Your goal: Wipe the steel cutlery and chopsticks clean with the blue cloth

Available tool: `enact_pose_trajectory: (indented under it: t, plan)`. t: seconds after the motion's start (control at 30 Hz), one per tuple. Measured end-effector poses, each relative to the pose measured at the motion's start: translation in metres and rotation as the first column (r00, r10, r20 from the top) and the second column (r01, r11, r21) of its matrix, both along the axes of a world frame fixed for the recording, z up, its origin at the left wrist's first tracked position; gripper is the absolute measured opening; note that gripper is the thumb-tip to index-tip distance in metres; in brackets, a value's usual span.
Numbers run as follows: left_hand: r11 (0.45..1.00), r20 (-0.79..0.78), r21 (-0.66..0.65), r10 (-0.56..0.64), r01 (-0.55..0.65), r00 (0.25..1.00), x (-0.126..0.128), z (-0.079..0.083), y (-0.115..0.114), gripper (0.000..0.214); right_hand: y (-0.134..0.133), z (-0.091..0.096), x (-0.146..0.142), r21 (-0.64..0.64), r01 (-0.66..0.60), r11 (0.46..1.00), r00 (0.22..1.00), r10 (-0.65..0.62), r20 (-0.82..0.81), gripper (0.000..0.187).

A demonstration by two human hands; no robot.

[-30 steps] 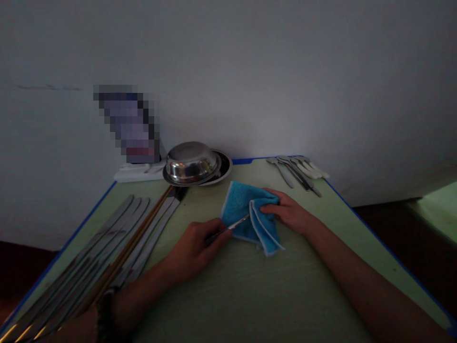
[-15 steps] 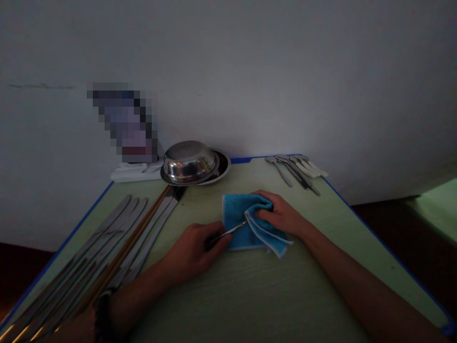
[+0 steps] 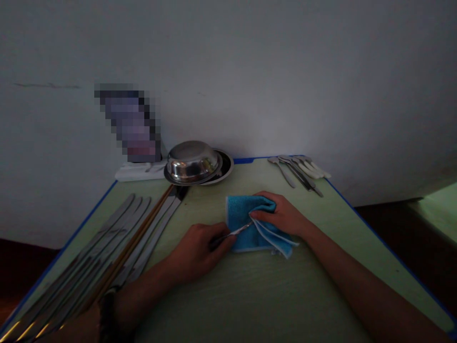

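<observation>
My left hand (image 3: 205, 245) is closed around the dark end of a slim metal piece of cutlery (image 3: 235, 233), low over the middle of the table. Its far end goes into a folded blue cloth (image 3: 243, 209), so I cannot tell whether it is a spoon, a fork or a knife. My right hand (image 3: 282, 214) grips that cloth, thumb on top near where the metal enters the folds. The cloth's pale-edged corners hang loose below the right hand.
Table knives (image 3: 117, 228) and wooden chopsticks (image 3: 143, 236) lie in a row at the left. An upturned steel bowl (image 3: 193, 159) rests on a dark dish at the back. Several spoons (image 3: 300, 171) lie at the back right. A blurred-out upright object (image 3: 130, 124) stands back left, by the wall.
The whole view has shifted slightly, with things appearing a little farther right. Both hands keep their holds on the cutlery and the cloth, and the right thumb sits closer to the metal.
</observation>
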State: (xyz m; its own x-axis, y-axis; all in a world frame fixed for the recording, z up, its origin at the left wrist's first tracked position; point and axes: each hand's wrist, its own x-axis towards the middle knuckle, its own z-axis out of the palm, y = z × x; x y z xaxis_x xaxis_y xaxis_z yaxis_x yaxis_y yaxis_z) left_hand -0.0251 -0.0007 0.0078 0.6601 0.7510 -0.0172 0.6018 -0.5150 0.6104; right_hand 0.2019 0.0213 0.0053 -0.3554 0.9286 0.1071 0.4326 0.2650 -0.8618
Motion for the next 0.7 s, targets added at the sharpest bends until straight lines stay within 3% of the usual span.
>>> enact_pose_trajectory:
  t: [0.17, 0.4, 0.7]
  plan:
    - [1.0, 0.007, -0.01, -0.01, 0.01, 1.0, 0.0004, 0.001, -0.0006, 0.03, 0.0, -0.0001, 0.0012, 0.004, -0.013, 1.0, 1.0, 0.013, -0.005, 0.023]
    - [0.999, 0.071, -0.038, 0.01, -0.007, 0.997, -0.0002, 0.004, -0.0002, 0.031, 0.0036, -0.0035, 0.0086, -0.094, -0.062, 0.994, 0.99, 0.049, -0.129, 0.038]
    - [1.0, 0.038, -0.031, 0.007, -0.006, 0.999, -0.0007, 0.0014, 0.0, 0.032, 0.0028, -0.0046, 0.0056, -0.048, -0.039, 0.998, 0.991, 0.032, -0.127, 0.041]
